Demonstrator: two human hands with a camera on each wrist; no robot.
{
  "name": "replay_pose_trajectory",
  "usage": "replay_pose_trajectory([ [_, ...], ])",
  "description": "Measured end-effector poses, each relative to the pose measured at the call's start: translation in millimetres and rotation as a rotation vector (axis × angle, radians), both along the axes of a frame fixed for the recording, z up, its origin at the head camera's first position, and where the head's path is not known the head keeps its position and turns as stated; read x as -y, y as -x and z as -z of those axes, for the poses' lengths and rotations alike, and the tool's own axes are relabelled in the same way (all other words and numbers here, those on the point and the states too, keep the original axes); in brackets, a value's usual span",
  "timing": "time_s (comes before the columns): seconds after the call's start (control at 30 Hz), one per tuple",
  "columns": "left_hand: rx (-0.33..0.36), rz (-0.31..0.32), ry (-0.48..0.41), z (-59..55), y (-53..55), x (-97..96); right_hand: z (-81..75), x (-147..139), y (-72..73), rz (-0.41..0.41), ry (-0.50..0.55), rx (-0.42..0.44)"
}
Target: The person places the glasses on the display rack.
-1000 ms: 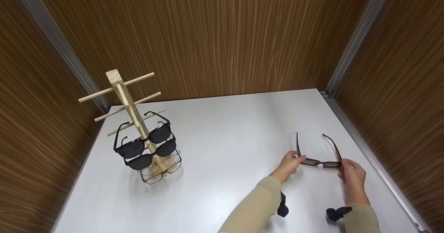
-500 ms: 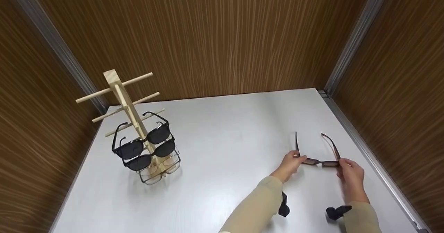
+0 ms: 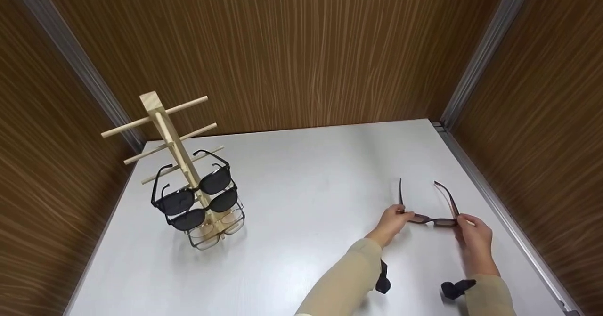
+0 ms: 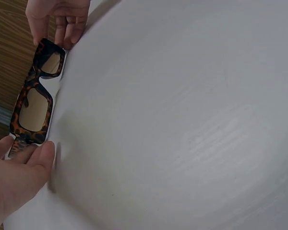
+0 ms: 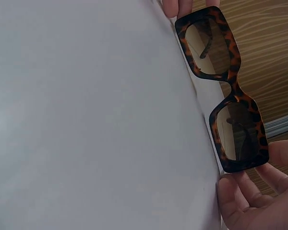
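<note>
A pair of tortoiseshell sunglasses [image 3: 445, 222] with brown lenses is at the right of the table in the head view, arms unfolded and pointing away from me. My left hand [image 3: 392, 222] pinches the frame at its left corner. At the opposite corner, my right hand [image 3: 476, 236] pinches it between thumb and fingers. The right wrist view shows the mottled front of the sunglasses [image 5: 234, 86] between both hands, close over the white surface. In the left wrist view, the near end of the sunglasses [image 4: 31, 136] lies between thumb and fingers.
On the left stands a wooden display rack [image 3: 172, 132] with crossbars. Two pairs of black sunglasses [image 3: 216, 182] and clear-lensed glasses [image 3: 205, 245] hang on its lower part. Wood-grain panels [image 3: 301, 52] surround the white table [image 3: 301, 189] at the back and sides.
Both hands keep their pinch on the sunglasses, which have shifted slightly to the left in the head view. The rack and its glasses stay as they were.
</note>
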State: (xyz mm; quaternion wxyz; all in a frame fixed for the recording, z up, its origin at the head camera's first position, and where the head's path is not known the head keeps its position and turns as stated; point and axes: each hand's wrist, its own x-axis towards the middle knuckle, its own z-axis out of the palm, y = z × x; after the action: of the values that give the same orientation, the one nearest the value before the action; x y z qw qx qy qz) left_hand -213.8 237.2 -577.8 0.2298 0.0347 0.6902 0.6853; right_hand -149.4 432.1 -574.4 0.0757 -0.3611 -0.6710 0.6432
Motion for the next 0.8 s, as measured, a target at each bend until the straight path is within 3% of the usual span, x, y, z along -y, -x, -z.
replay_pose_trajectory([
  [0.13, -0.037, -0.009, 0.021, 1.5, 1.0, 3.0, -1.4, 5.3, -0.5, -0.007, 0.019, 0.009],
  [0.33, -0.086, -0.013, 0.066, 2.0, 2.9, 11.1, -5.3, 16.9, 0.5, 0.029, 0.104, -0.058],
  [0.6, -0.083, -0.014, 0.053, 1.7, 2.1, 25.8, -9.4, 31.8, 2.5, -0.032, -0.043, -0.055],
  [0.8, -0.105, -0.067, 0.014, 6.3, 5.3, 34.1, -17.3, 43.5, 2.1, -0.052, -0.069, -0.077],
])
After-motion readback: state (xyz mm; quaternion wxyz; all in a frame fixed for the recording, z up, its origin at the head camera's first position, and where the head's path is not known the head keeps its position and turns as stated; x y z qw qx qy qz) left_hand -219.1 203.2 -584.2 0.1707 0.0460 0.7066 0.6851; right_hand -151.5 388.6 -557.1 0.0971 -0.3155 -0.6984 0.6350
